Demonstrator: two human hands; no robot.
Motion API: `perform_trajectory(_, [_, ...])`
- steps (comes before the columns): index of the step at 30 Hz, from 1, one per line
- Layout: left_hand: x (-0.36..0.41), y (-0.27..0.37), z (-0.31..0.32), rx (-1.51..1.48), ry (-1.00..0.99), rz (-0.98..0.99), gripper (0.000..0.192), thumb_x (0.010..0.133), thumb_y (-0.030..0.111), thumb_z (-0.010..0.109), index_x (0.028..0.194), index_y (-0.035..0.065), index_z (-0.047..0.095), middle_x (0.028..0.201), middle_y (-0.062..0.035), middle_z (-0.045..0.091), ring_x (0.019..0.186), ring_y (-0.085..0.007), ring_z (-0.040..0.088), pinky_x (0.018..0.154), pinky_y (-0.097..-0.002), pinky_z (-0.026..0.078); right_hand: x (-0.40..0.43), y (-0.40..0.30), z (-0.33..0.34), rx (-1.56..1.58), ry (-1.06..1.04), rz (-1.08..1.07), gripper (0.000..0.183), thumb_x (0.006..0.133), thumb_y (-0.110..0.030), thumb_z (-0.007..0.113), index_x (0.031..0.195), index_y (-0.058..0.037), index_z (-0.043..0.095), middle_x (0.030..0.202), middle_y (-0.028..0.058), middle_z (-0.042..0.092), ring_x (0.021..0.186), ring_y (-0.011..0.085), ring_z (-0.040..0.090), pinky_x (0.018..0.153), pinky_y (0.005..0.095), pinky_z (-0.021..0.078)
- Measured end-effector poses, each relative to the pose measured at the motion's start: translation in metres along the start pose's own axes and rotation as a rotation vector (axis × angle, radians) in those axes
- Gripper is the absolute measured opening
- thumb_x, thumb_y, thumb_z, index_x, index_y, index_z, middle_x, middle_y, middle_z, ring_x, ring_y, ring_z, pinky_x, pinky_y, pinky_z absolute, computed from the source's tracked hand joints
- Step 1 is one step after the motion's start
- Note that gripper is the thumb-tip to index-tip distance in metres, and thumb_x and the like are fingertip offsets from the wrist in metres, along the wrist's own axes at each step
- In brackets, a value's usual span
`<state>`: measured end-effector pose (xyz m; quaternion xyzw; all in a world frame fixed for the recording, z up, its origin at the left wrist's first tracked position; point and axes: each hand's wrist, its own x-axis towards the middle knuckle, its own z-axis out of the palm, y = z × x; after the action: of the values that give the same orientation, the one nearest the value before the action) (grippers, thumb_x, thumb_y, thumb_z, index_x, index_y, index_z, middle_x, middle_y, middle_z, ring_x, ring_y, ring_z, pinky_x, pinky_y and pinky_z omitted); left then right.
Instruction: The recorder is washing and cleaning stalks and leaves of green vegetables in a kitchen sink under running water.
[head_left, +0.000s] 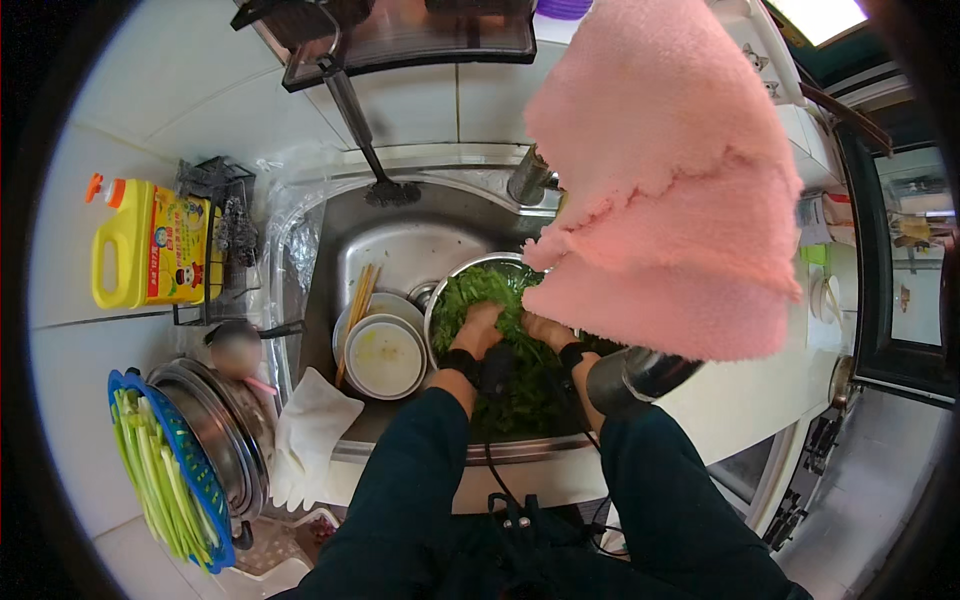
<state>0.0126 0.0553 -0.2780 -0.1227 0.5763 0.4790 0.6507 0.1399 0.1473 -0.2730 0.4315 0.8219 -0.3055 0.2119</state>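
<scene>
In the sink (420, 240), a round metal basin (435, 304) holds wet leafy greens (517, 390). My left hand (480, 328) is pushed down into the greens on the basin's left side. A short way right, my right hand (547, 330) reaches into them too, partly behind a hanging pink fuzzy cloth (667, 180). The fingers of both hands are largely hidden among leaves, so their grip cannot be made out. Dark bands circle both wrists. Left of the basin sit stacked bowls (385, 356) with wooden chopsticks (361, 292) leaning across them.
A metal cylinder (630, 379) stands close to my right forearm. The faucet (529, 178) is behind the basin. A black-handled brush (360, 112) hangs at the back. White gloves (311, 435), a yellow detergent jug (154, 244) and a blue basket (202, 480) of green stalks are left.
</scene>
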Motion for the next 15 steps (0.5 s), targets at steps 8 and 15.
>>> perform_trajectory(8, [-0.024,0.026,0.022,0.032,0.057,-0.022,0.063,0.082,0.039,0.065,0.121,-0.0052,0.043,0.125,-0.0233,0.046,0.099,-0.0246,0.052,0.074,-0.0426,0.044,-0.02,-0.001,-0.028,0.289,-0.01,-0.101,0.028,0.083,-0.018,0.062,0.105,-0.0016,0.056,0.099,0.0102,0.059,0.089,0.0223,0.056,0.076,0.0359,0.0453])
perform_trajectory(15, [0.051,-0.01,-0.006,0.229,0.158,-0.166,0.057,0.077,0.036,0.068,0.119,0.0019,0.048,0.113,-0.0177,0.058,0.099,-0.0242,0.058,0.077,-0.0351,0.047,-0.002,-0.004,0.019,-0.088,0.064,0.071,0.028,0.082,-0.019,0.063,0.102,-0.0009,0.057,0.096,0.0112,0.06,0.087,0.0231,0.057,0.075,0.0365,0.0453])
